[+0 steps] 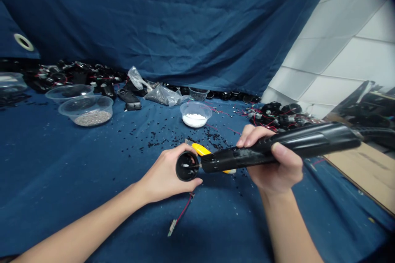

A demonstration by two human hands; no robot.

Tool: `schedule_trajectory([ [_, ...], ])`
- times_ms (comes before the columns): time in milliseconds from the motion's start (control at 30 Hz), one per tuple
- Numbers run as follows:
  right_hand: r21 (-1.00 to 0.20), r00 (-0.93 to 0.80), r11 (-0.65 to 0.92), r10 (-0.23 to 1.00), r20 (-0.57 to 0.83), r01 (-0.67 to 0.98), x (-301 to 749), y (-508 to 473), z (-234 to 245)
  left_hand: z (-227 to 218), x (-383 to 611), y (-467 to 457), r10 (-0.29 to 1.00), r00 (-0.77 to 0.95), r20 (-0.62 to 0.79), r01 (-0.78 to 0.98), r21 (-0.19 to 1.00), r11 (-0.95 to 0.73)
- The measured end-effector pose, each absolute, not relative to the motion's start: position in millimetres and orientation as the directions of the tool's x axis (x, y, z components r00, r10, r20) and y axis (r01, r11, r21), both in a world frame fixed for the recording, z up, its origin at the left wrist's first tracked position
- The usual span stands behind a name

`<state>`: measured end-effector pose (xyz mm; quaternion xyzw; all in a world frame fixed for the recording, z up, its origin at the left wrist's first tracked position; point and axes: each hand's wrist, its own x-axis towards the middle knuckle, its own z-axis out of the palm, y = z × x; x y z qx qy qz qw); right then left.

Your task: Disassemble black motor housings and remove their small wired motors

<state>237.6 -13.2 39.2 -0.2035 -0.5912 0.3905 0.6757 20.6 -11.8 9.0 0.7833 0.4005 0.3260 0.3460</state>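
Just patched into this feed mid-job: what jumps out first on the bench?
Dead centre, the right hand grips a long black power screwdriver, its tip at the round black part held by the left hand. A yellow-handled tool lies on the blue cloth just behind them. Farther back stand a bowl of white pellets and, at left, a bowl of grey bits.

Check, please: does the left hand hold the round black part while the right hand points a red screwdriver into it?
Not quite: the head view shows the screwdriver is black, not red. The left hand holds the round black part; the right hand points the screwdriver into it.
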Motion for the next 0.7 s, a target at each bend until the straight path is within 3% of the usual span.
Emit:
schedule_trajectory([
  [267,-0.74,0.003,0.637,0.758,0.652,-0.216,232.1,-14.0,37.9,5.4,22.8,-12.9,0.875,0.425,0.233,0.438,0.793,-0.424],
  [700,-0.746,-0.008,0.615,0.77,0.638,-0.256,231.5,-13.1,34.7,6.2,23.1,-13.5,0.867,0.421,0.267,0.43,0.783,-0.45],
])
